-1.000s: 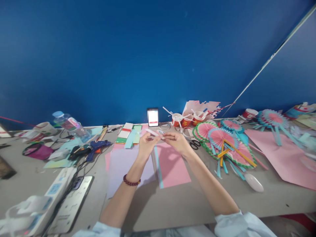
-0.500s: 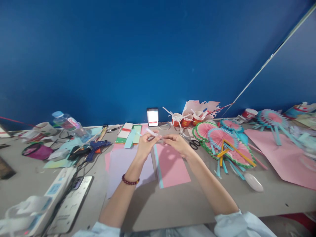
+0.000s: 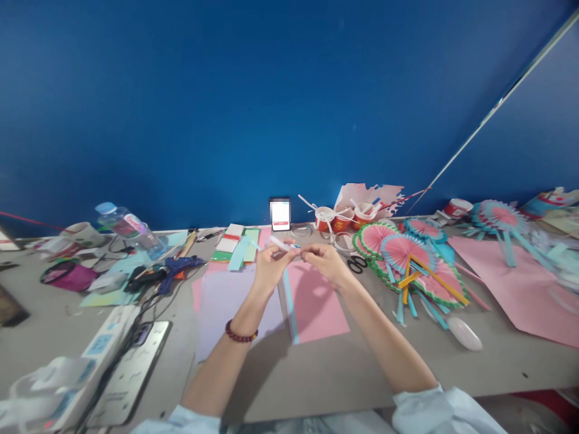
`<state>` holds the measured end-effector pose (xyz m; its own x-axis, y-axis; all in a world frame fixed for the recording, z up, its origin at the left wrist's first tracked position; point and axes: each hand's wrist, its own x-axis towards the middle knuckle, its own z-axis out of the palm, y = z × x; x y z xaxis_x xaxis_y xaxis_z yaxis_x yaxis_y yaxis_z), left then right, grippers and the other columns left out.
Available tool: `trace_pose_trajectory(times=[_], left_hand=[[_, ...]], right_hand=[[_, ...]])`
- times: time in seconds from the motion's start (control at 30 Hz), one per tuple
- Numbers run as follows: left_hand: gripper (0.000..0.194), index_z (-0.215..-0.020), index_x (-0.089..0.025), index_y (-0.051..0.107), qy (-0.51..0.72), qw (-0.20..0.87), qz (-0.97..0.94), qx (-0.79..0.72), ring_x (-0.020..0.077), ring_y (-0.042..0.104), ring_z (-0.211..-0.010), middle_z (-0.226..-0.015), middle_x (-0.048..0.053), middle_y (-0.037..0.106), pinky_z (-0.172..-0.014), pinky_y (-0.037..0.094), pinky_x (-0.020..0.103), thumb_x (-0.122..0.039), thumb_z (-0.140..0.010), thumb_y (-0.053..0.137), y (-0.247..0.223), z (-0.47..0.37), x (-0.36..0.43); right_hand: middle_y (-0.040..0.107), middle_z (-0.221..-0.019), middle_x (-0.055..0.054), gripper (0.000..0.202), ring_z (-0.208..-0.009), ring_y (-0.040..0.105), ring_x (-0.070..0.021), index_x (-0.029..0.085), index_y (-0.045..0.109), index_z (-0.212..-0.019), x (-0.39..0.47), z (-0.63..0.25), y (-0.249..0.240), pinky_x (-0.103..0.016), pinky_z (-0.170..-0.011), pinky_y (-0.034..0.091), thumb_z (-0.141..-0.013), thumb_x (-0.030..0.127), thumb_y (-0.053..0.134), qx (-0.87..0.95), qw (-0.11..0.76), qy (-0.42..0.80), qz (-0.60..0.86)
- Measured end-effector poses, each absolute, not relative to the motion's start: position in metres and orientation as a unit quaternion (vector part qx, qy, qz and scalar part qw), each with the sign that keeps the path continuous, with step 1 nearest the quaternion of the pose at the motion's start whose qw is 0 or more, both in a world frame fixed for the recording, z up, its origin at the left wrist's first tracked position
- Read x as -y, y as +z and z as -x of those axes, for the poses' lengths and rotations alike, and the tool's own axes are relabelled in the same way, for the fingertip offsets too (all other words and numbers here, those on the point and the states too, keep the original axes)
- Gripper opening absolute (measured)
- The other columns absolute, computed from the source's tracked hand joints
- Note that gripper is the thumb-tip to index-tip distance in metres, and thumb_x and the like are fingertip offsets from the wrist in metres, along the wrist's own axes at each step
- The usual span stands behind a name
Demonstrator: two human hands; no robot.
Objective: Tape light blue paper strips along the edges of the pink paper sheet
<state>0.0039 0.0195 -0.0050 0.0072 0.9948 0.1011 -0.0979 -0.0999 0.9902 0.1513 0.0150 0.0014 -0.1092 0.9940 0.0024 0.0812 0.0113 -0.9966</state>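
A slim whitish stick-like piece (image 3: 281, 243) with a bit of blue at its right end is held up over the far part of the papers; its kind is too blurred to make out. My left hand (image 3: 272, 265) pinches it between thumb and fingers. At the blue end, the thumb and fingers of my right hand (image 3: 324, 262) are closed, and they partly hide it. Below my hands lies a pink sheet (image 3: 316, 307) with a light-blue strip (image 3: 291, 310) along its left edge. Lavender paper (image 3: 226, 307) lies under my left forearm.
Watermelon-patterned paper fans (image 3: 409, 256) and scissors (image 3: 357, 264) lie to the right. Behind stand red paper cups (image 3: 342, 223) and a lit phone (image 3: 280, 214). Leftward are a blue glue gun (image 3: 178, 271), a bottle (image 3: 131, 228), a power strip (image 3: 97, 355) and another phone (image 3: 131, 374).
My hands have come slightly closer together, the left one shifting a little to the right. A bit of blue now shows between the fingertips.
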Motion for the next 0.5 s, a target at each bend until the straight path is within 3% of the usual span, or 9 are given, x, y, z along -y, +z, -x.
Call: trace_pose_trajectory(times=[0.23, 0.5], left_hand=[[0.022, -0.073, -0.016, 0.071, 0.567, 0.497, -0.501, -0.425, 0.0267, 0.06, -0.104, -0.105, 0.009, 0.068, -0.086, 0.049, 0.036, -0.035, -0.063, 0.076, -0.011, -0.005, -0.02], [0.013, -0.071, -0.017, 0.072, 0.593, 0.499, -0.507, -0.378, 0.0266, 0.055, -0.113, -0.119, 0.009, 0.063, -0.095, 0.043, 0.038, -0.029, -0.065, 0.075, -0.017, -0.012, -0.018]], right_hand=[[0.055, -0.057, 0.003, 0.018, -0.053, 0.041, -0.0092, 0.015, 0.068, -0.07, -0.016, -0.15, 0.002, -0.024, -0.053, 0.03, -0.064, 0.027, 0.057, 0.543, 0.473, 0.495, 0.487], [0.053, -0.054, 0.004, 0.014, -0.051, 0.039, -0.0083, 0.015, 0.065, -0.064, -0.017, -0.153, 0.0, -0.025, -0.053, 0.028, -0.059, 0.028, 0.061, 0.504, 0.5, 0.525, 0.47]])
